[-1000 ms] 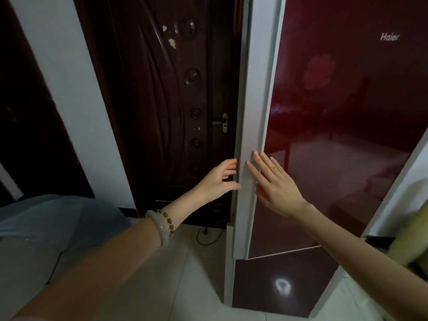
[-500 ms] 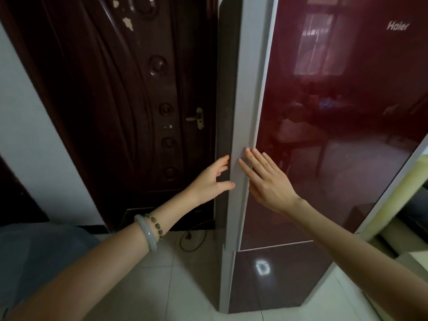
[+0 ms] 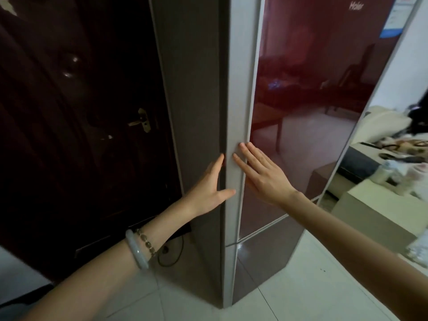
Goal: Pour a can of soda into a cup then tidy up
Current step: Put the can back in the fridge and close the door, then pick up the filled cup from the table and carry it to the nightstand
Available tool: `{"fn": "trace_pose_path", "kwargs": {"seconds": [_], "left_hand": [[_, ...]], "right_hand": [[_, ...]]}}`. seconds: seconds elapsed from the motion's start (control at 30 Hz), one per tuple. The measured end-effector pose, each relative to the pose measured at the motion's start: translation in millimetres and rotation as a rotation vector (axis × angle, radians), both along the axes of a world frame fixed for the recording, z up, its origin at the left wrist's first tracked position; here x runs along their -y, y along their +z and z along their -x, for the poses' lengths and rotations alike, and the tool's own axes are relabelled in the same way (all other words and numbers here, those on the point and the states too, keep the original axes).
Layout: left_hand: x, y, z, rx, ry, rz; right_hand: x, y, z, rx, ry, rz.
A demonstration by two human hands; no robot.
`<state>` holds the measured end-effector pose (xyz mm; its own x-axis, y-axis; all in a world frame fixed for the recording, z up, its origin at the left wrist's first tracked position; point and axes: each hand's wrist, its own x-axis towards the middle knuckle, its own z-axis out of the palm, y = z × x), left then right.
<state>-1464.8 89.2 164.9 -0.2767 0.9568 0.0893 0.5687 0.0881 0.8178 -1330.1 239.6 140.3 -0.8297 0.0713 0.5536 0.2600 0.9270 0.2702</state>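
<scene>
One fridge [image 3: 312, 89], its red door closed, hides whatever is inside. The left hand [image 3: 208, 188] lays straight fingers along the grey side, thumb across the white door edge [image 3: 240, 89], with its fingertips partly hidden. The right hand [image 3: 264, 177] presses flat on that edge, fingers straight. Neither grips anything. Blurred items crowd the counter [image 3: 370, 205]; whether can or cup is among them, I cannot tell.

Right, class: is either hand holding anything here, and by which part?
Nothing is clasped. The left hand straddles the door at its edge strip, thumb in front, straight fingers at the seam; the right hand lies flat on it.
</scene>
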Motion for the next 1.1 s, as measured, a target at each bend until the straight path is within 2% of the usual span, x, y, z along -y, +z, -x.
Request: {"fn": "trace_pose_path", "kwargs": {"seconds": [0.1, 0.33, 0.4, 0.6, 0.9, 1.1], "left_hand": [[0, -2, 6, -0.148, -0.054, -0.04], [0, -18, -5, -0.742, -0.112, -0.334], [-5, -24, -12, -0.855, -0.176, -0.324], [-25, -36, -57, -0.956, -0.339, -0.316], [-31, -49, -179, -0.93, -0.676, -0.572], [-18, -56, -266, -0.891, -0.831, -0.571]], "right_hand": [[12, 2, 0, 0.032, -0.104, 0.016], [56, 0, -21, 0.009, -0.46, 0.241], [69, -2, -38, -0.004, -0.581, 0.283], [112, -7, -92, 0.029, -0.939, 0.413], [182, -14, -192, -0.193, -1.431, 0.536], [226, -25, -257, -0.28, -1.692, 0.554]]}}
